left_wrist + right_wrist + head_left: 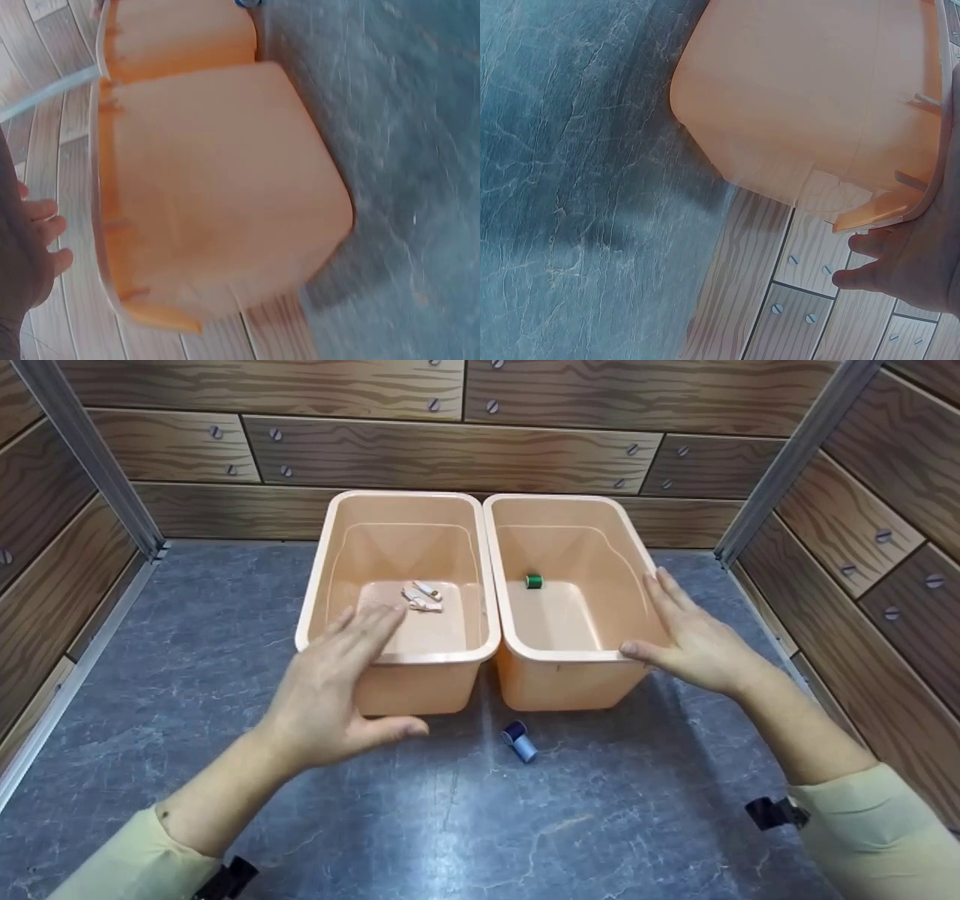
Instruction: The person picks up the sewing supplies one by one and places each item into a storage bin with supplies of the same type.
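Note:
Two peach plastic bins stand side by side. My left hand [322, 697] is over the front left of the left bin [420, 686], fingers extended and thumb spread, holding nothing. Several small pale slim pieces [426, 605] lie on that bin's floor. My right hand [701, 645] rests at the right bin's [570, 682] front right corner, thumb at the front rim and straight fingers along the outer side. In the right wrist view, its fingers [862, 277] are beside the rim. A green thread spool [533, 581] lies inside the right bin.
A navy thread spool [514, 731] and a light blue thread spool [525, 748] lie touching on the grey marbled table [465, 832], in front of the bins. Wood-patterned panels [450, 454] wall in the back and both sides, with metal posts [795, 457] at the corners.

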### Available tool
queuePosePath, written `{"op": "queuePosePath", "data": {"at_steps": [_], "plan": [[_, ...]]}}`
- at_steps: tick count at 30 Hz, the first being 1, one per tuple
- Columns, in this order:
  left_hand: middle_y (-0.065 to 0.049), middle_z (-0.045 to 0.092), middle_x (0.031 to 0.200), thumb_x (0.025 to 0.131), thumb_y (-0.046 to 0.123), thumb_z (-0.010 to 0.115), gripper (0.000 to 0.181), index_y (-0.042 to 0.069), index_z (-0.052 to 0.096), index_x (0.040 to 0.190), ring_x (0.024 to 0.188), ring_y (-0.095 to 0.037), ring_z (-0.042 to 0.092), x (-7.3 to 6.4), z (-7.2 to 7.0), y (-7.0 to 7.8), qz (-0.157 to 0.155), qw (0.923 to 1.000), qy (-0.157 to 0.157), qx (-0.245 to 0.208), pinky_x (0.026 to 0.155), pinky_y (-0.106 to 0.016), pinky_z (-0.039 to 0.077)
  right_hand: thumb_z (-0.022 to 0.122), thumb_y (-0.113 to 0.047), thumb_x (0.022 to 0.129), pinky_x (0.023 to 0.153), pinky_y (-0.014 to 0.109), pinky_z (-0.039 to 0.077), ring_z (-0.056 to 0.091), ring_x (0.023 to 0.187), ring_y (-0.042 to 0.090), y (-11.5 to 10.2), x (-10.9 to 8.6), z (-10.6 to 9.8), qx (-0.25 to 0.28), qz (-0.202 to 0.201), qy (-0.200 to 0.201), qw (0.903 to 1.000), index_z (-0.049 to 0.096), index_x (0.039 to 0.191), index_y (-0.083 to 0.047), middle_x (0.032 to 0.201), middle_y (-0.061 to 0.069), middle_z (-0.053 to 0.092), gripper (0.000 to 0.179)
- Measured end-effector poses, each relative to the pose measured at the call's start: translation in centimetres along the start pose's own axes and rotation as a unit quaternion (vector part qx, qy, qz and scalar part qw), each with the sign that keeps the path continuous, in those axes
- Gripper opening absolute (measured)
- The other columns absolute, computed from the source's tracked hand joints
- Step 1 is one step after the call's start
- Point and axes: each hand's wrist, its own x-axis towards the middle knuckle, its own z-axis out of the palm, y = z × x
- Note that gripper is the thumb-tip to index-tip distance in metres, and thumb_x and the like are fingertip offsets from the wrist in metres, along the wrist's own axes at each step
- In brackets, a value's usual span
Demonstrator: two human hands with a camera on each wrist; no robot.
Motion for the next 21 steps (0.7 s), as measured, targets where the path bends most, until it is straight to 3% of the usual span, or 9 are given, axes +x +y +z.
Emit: {"op": "queuePosePath", "data": {"at_steps": [3, 9, 18, 21], "plan": [[-0.014, 0.052, 0.159, 0.088, 0.088, 0.053, 0.112, 0.005, 0.042, 0.162, 0.143, -0.037, 0.053, -0.2, 0.8, 0.7, 0.023, 0.9993, 0.019, -0.021, 0.122, -0.054, 0.035, 0.063, -0.059, 0.101, 0.107, 0.078, 0.038, 0.030, 0.148, 0.061, 0.0, 0.1, 0.0, -0.001, -0.001, 0.001, 1.0000, 0.003, 0.170, -0.004, 0.175, 0.025, -0.002, 0.107], [-0.014, 0.055, 0.157, 0.089, 0.087, 0.053, 0.110, 0.003, 0.047, 0.159, 0.143, -0.031, 0.053, -0.6, 2.6, 1.7, 0.051, 0.9964, 0.025, -0.062, 0.122, -0.048, 0.037, 0.063, -0.059, 0.101, 0.106, 0.078, 0.039, 0.032, 0.147, 0.062, 0.2, 0.1, 0.1, -0.003, -0.003, 0.004, 1.0000, 0.003, 0.170, -0.005, 0.175, 0.025, -0.002, 0.106], [-0.015, 0.063, 0.148, 0.086, 0.067, 0.079, 0.095, 0.000, 0.057, 0.150, 0.134, -0.032, 0.062, -1.6, 5.2, 3.3, 0.102, 0.9854, 0.028, -0.133, 0.111, -0.051, 0.049, 0.062, -0.062, 0.100, 0.103, 0.081, 0.039, 0.034, 0.144, 0.064, 0.1, 0.1, 0.3, 0.000, 0.007, 0.003, 1.0000, 0.002, 0.171, -0.009, 0.176, 0.022, -0.003, 0.107], [-0.013, 0.065, 0.146, 0.086, 0.061, 0.083, 0.090, 0.002, 0.059, 0.149, 0.131, -0.029, 0.064, -2.1, 6.3, 3.9, 0.105, 0.9815, 0.018, -0.160, 0.110, -0.050, 0.051, 0.062, -0.062, 0.100, 0.103, 0.081, 0.039, 0.034, 0.144, 0.064, 0.1, 0.0, 0.3, 0.002, 0.005, 0.007, 1.0000, 0.002, 0.171, -0.010, 0.176, 0.022, -0.002, 0.106]]}}
